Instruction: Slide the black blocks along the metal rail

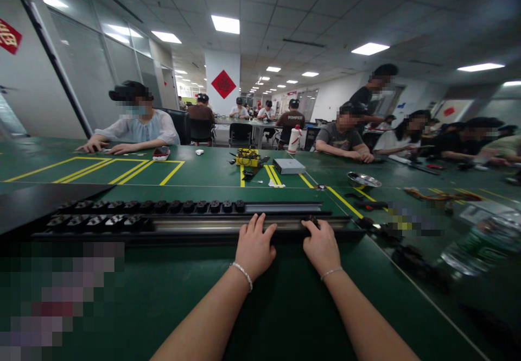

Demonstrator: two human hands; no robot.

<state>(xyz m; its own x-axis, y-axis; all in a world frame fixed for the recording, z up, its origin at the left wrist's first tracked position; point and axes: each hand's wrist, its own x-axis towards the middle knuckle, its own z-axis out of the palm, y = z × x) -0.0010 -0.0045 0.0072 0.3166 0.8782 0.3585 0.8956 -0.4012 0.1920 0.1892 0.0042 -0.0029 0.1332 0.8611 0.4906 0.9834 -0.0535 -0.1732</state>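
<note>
A long black and silver rail tray (pixel 285 208) lies across the green table (pixel 171 296) in front of me. Rows of small black parts (pixel 154 207) fill its left half. My left hand (pixel 254 247) rests on the tray's near edge with the fingers stretched forward and slightly apart, holding nothing I can see. My right hand (pixel 321 244) sits a little to the right, fingers curled down onto a small black part (pixel 312 221) on the rail. Both wrists wear thin bracelets.
A yellow box with cables (pixel 248 157), a grey flat box (pixel 288 166) and a metal dish (pixel 363 179) sit further back. A plastic bottle (pixel 476 244) and black parts lie at the right. Several people sit along the table's far side.
</note>
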